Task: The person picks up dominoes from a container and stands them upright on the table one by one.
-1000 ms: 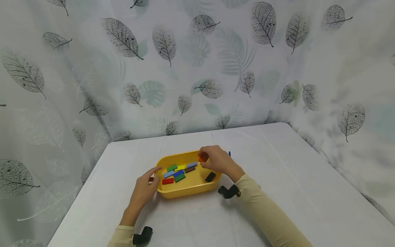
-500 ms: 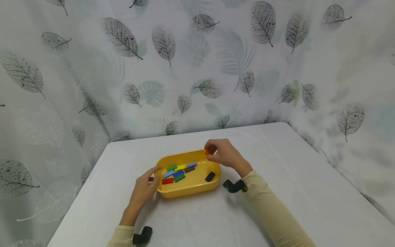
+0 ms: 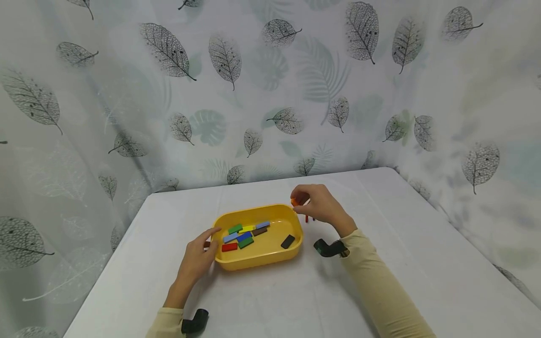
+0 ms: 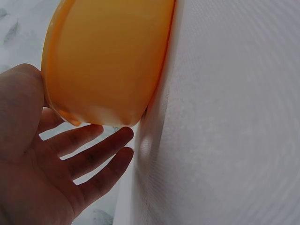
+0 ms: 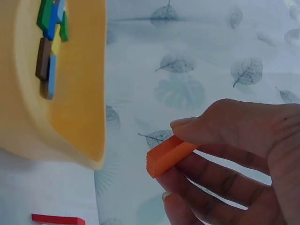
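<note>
My right hand (image 3: 319,204) pinches an orange block (image 5: 168,157) between thumb and fingers, just past the right end of a yellow tray (image 3: 258,264). The block is small and oblong, with a ridged end face in the right wrist view. My left hand (image 3: 197,253) touches the tray's left end. Its thumb lies at the rim, and the other fingers spread fairly straight along the outer wall in the left wrist view. Inside the tray lie several flat oblong blocks, among them a red block (image 3: 230,247), a brown block (image 3: 259,231) and a black block (image 3: 288,241).
Beside the tray's right end, partly hidden by my right hand, a thin red block (image 3: 306,218) stands on the white-covered table (image 3: 380,234), with another dark piece close by. A leaf-patterned curtain (image 3: 262,94) rises behind the table and along both sides.
My right hand has carried the orange block up from inside the tray, over its right end and outward to the right. The left hand and the tray have stayed put.
</note>
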### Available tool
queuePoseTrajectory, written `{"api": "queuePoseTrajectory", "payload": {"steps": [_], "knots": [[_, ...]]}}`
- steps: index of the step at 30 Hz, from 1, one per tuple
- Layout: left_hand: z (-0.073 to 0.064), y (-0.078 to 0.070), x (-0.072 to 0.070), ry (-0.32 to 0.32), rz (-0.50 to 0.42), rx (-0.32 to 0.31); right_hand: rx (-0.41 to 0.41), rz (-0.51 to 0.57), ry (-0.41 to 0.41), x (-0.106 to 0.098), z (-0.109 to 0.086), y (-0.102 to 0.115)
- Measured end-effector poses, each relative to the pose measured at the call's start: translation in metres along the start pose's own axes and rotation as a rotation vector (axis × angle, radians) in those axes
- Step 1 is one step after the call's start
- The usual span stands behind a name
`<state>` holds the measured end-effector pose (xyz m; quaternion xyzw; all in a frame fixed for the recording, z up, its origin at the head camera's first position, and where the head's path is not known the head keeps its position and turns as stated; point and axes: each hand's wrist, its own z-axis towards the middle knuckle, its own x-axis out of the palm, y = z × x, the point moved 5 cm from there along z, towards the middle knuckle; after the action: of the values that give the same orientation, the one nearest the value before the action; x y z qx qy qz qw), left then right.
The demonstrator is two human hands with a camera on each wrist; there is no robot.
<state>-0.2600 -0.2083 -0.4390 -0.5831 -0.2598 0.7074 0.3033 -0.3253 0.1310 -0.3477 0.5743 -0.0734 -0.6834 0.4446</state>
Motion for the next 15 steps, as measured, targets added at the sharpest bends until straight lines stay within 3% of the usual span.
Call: {"api": "queuePoseTrajectory", "payload": {"steps": [7, 15], "knots": [[0.000, 0.000, -0.001, 0.004, 0.002, 0.006, 0.023, -0.014, -0.004, -0.012, -0.001, -0.011], [0.000, -0.001, -0.001, 0.008, 0.004, 0.007, 0.114, -0.011, 0.001, -0.023, -0.003, -0.026]]}}
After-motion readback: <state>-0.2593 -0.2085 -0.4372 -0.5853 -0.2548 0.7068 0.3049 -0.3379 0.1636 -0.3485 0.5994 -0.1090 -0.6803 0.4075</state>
